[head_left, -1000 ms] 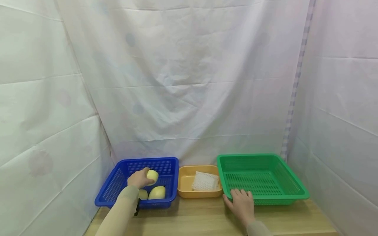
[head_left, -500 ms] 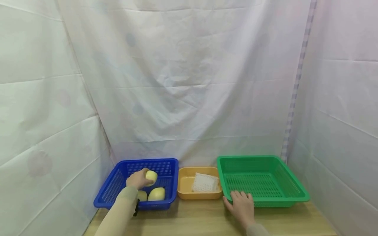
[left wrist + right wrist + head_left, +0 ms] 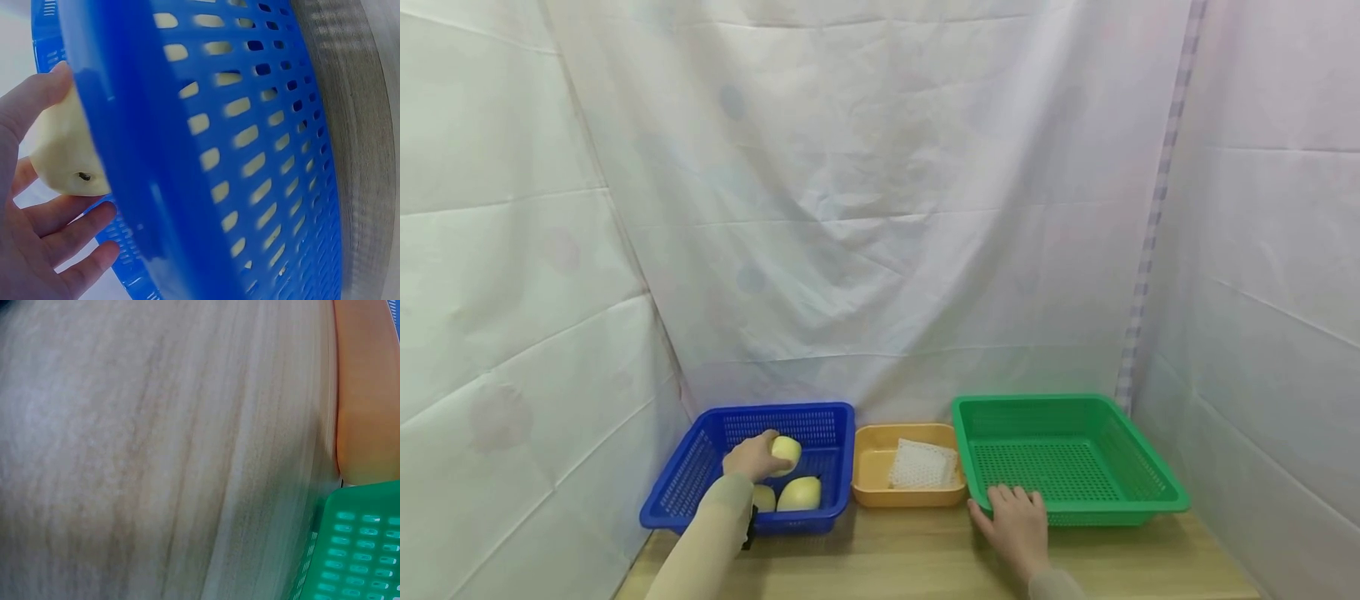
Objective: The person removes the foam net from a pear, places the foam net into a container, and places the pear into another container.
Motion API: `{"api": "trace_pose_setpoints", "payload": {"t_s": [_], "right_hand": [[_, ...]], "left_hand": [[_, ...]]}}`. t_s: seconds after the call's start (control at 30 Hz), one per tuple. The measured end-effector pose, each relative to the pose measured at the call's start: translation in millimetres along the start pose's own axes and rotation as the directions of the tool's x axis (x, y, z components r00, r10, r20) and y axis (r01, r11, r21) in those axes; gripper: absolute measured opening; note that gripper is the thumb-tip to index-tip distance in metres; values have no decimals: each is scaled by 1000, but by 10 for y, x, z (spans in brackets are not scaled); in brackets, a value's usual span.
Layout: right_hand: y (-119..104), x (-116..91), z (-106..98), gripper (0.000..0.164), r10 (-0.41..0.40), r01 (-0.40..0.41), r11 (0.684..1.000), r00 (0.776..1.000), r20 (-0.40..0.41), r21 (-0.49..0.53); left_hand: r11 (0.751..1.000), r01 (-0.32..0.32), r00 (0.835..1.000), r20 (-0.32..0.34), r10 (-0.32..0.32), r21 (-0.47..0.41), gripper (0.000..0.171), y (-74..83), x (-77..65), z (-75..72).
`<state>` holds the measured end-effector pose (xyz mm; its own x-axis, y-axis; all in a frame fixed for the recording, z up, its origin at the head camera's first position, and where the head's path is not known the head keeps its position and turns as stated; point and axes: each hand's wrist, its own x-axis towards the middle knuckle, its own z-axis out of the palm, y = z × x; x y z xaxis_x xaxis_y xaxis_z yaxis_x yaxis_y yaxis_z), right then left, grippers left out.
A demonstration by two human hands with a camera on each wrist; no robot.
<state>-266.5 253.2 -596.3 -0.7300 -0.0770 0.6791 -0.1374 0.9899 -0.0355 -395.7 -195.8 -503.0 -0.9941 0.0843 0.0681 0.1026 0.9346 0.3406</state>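
Note:
In the head view my left hand [image 3: 751, 457] is inside the blue basket [image 3: 846, 433], gripping a pale yellow pear [image 3: 786, 451] above the basket floor. The left wrist view shows my thumb on one side of this pear [image 3: 65, 147] and my fingers on the other, with the dark spot at its end visible. Below my hand lie a second pear [image 3: 800, 494] and a third pear [image 3: 763, 498], the latter partly covered by my arm. My right hand [image 3: 1018, 525] rests with its fingers over the near left rim of the green basket [image 3: 1120, 505]; the right wrist view does not show this hand.
Between the baskets stands a yellow tray [image 3: 871, 498] holding white foam netting [image 3: 922, 464]. All of them sit on a wooden table [image 3: 895, 554]. A white curtain [image 3: 880, 250] hangs behind, with more sheeting on both sides.

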Motion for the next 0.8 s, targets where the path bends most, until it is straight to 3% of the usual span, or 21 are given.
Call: {"api": "trace_pose_setpoints", "payload": {"t_s": [0.43,0.8], "right_hand": [[3,7,4,37,-12,13,1000,1000,-28,2],[7,-9,13,36,-12,12,1000,1000,-26,4]], "left_hand": [[999,44,998,35,-45,21,75,-5,19,45],[999,37,998,47,-38,22,76,-14,44,75]]}}
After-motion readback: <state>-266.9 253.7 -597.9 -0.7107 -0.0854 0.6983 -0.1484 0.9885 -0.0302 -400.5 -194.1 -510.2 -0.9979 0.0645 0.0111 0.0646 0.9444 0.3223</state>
